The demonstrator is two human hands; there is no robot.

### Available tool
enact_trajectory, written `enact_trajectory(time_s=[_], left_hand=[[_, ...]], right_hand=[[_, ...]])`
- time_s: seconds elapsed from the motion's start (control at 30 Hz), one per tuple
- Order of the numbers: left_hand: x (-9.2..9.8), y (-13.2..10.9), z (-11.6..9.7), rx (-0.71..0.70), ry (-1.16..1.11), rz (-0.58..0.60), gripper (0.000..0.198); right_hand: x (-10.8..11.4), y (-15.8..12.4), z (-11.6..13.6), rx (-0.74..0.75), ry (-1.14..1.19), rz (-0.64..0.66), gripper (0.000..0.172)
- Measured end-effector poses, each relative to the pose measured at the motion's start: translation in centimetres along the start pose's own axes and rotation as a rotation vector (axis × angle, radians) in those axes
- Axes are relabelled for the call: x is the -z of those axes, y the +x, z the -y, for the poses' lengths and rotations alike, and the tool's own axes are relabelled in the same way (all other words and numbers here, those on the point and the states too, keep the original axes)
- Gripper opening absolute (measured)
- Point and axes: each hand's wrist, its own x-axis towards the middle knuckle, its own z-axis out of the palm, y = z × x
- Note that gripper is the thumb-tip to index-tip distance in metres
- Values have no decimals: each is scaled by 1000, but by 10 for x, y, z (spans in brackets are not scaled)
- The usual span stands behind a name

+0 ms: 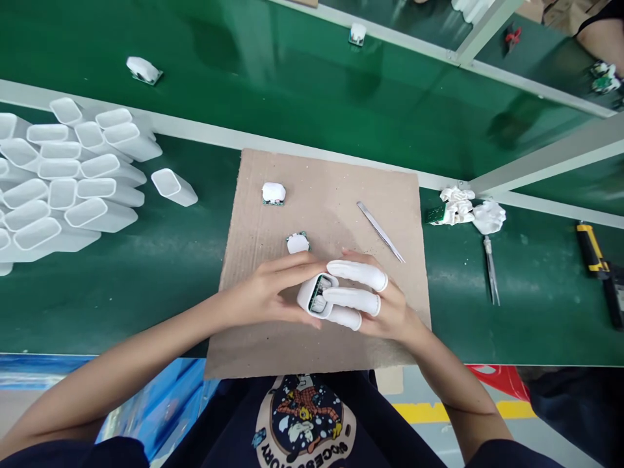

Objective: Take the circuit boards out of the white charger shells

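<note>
A white plastic housing [303,296] is held over the cardboard sheet [273,351], its open end facing up toward me. Inside that opening sits a green circuit board [314,300] with white parts on it. My left hand [268,289] grips the housing from the left, thumb and fingers around its sides. White finger cots cover three fingers of my right hand [370,296], which closes on the housing from the right. One covered fingertip reaches over the rim to the board. Just behind the hands lies a small circuit board with a white cap [298,243]; another capped board [273,193] lies farther back.
Metal tweezers [380,231] lie on the cardboard at right. Many empty white housings [63,175] stand clustered at left, with a single housing [174,187] apart. To the right are crumpled white material [458,205], a second pair of tweezers [491,270] and a yellow-black tool [592,250].
</note>
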Motion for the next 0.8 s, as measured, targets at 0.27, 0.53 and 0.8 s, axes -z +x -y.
enact_trajectory(time_s=[0.27, 0.53, 0.8], left_hand=[[6, 4, 0, 262, -306, 193, 70], [9, 3, -1, 291, -381, 285, 69], [42, 11, -1, 378, 207, 58, 61]], right_hand=[[3, -1, 7, 37, -32, 63, 25], [1, -1, 15, 62, -69, 89, 27], [12, 19, -29, -199, -39, -23, 3]])
